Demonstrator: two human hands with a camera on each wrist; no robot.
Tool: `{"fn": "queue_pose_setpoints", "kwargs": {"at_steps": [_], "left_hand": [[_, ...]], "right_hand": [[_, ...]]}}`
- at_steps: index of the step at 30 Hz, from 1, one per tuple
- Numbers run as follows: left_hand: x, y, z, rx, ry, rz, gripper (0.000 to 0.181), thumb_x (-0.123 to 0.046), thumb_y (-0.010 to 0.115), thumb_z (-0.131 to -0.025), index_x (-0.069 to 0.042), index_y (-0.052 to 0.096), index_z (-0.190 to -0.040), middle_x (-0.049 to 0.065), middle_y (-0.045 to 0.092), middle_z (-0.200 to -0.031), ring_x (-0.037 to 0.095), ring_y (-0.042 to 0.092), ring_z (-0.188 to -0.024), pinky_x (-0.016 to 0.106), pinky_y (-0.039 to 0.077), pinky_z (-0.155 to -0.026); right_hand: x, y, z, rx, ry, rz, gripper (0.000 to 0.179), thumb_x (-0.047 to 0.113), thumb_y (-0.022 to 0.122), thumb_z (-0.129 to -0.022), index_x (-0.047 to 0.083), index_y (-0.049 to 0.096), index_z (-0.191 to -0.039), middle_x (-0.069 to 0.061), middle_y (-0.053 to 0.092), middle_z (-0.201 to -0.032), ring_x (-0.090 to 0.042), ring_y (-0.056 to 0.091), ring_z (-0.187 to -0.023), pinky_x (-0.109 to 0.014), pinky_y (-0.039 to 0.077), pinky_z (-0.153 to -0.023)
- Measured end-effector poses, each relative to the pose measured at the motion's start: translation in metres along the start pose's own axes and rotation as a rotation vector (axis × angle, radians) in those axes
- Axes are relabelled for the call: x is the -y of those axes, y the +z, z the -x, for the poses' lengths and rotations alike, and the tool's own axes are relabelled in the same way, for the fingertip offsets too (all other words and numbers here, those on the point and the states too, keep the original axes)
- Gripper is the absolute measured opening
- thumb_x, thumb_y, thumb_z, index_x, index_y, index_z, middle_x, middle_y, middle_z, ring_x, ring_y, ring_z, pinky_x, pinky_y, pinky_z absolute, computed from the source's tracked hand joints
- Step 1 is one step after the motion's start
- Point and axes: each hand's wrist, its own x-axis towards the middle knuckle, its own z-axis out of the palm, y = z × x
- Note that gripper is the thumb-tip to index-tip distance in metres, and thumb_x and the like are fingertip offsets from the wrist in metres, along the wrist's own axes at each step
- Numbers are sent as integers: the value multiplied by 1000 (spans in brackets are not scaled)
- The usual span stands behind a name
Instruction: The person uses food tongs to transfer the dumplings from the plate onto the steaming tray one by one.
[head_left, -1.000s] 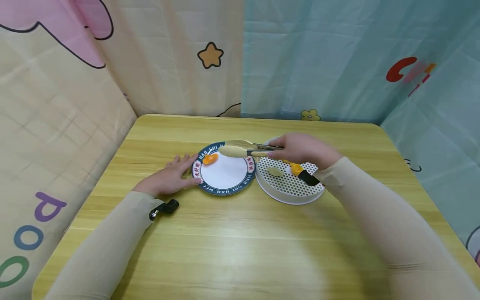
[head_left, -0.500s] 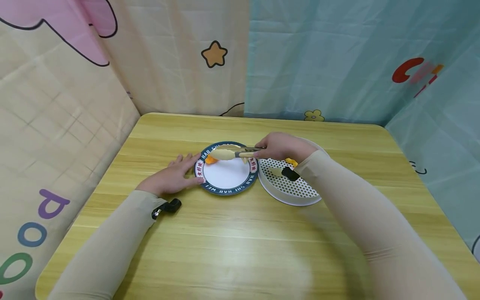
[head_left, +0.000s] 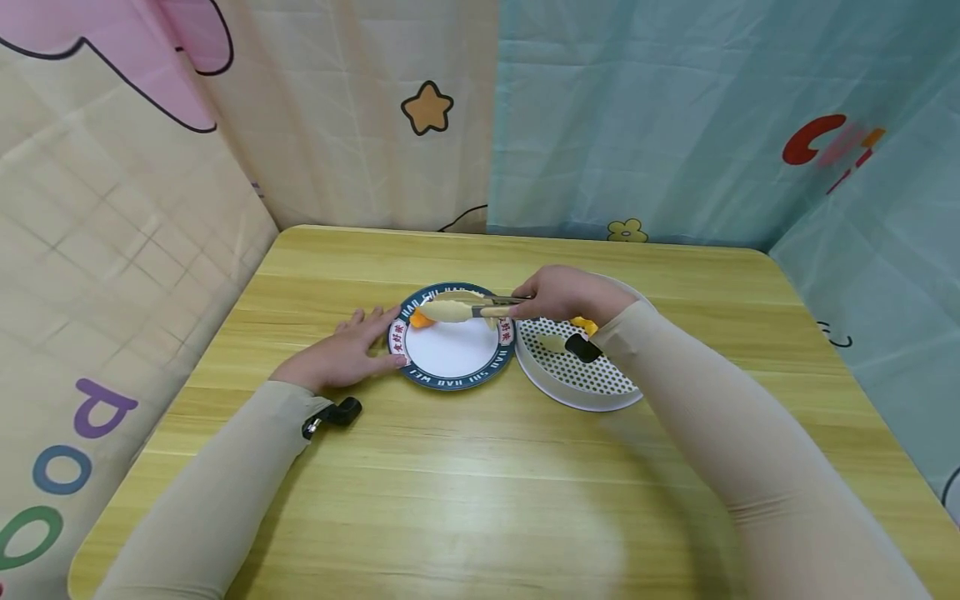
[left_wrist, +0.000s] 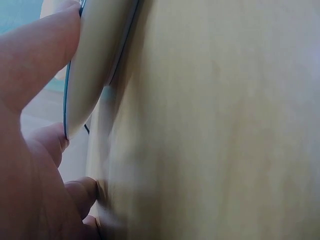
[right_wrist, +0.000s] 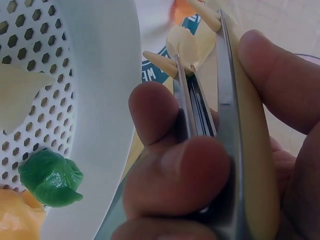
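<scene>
My right hand (head_left: pixel 562 292) grips cream-tipped tongs (head_left: pixel 448 311), and their head lies over the upper part of a white plate (head_left: pixel 450 354) with a dark blue lettered rim. An orange dumpling-like piece (head_left: pixel 420 320) sits by the tong tips at the plate's upper left; the tongs partly cover it, and I cannot tell whether they touch it. In the right wrist view, fingers and thumb curl round the tongs' metal arms (right_wrist: pixel 227 90). My left hand (head_left: pixel 341 358) rests at the plate's left edge, thumb and forefinger spread against the rim (left_wrist: pixel 67 100).
Right of the plate stands a round white perforated tray (head_left: pixel 581 398). A pale piece (right_wrist: pixel 20 95), a green dumpling-like piece (right_wrist: pixel 50 177) and an orange-yellow one (right_wrist: pixel 20 215) lie in it. The wooden table (head_left: pixel 450 492) meets printed curtains (head_left: pixel 637 108) behind.
My right hand has carried the tongs left and slightly down over the plate, toward the orange piece, then held nearly still. The left hand stays at the plate's edge.
</scene>
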Motion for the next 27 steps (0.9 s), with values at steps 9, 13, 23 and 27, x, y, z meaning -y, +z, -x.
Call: {"fn": "queue_pose_setpoints", "kwargs": {"at_steps": [9,13,23,27], "left_hand": [[0,1,-1,3,-11,-3,101,-78,54,-95,-32,5,-171,18,3,-178,52,-6,-162,73,-1,-127],[0,1,-1,2,-7,-7,102,-78,54,-95,-31,6,-171,19,3,-178,52,-6,-161,73,-1,-127],[1,1,-3,4,-18,-17,101,-78,54,-95,-31,5,-171,17,3,-178,51,-6,-162,72,1,-128],[2,1,-3,9,-24,-20,102,-79,53,-94,-32,5,-171,16,2,-178,51,-6,-162,72,0,-128]], "right_hand": [[0,3,2,7,-74,50,53,47,64,-104,18,63,-148,-6,69,-132,-24,58,-115,-43,48,-106],[-2,4,2,-1,-85,53,47,45,64,-104,19,67,-144,-5,70,-121,-24,58,-106,-40,47,-94],[-6,7,11,-40,-78,42,51,39,67,-104,22,60,-151,-6,67,-124,-18,55,-71,-31,49,-63],[-13,8,21,-73,-75,37,50,38,67,-104,24,59,-152,-6,67,-124,-18,54,-68,-32,51,-64]]}}
